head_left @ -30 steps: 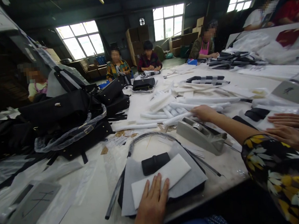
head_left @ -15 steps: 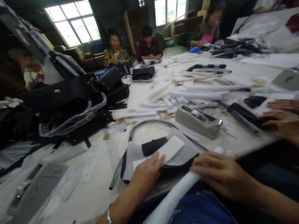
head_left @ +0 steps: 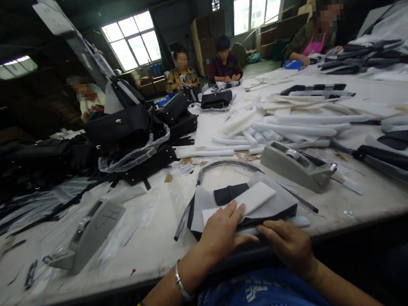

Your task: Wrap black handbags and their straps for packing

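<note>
A black bag [head_left: 284, 211] lies before me at the table edge, its front covered by a thin white sheet [head_left: 204, 198]. On that sheet rest a short black strap piece [head_left: 231, 194] and a white foam strip [head_left: 259, 196]. My left hand [head_left: 223, 230] presses on the strip and the bag, fingers stretched out and thumb towards the near edge. My right hand [head_left: 288, 243] is closed at the bag's near edge around a white foam roll [head_left: 300, 221]. Only the roll's right end shows clearly; the hands hide the rest.
Grey tape dispensers stand at left [head_left: 97, 234] and right [head_left: 298, 166]. Beyond the bag lies a pile of white foam rolls [head_left: 287, 126]. Black bags [head_left: 119, 127] are stacked at left, another bag [head_left: 397, 160] lies at right. Several co-workers sit around the table.
My right hand has brought the foam roll up from my lap to lie along the bag's near edge. My left hand stays on the foam strip. The view has swung left.
</note>
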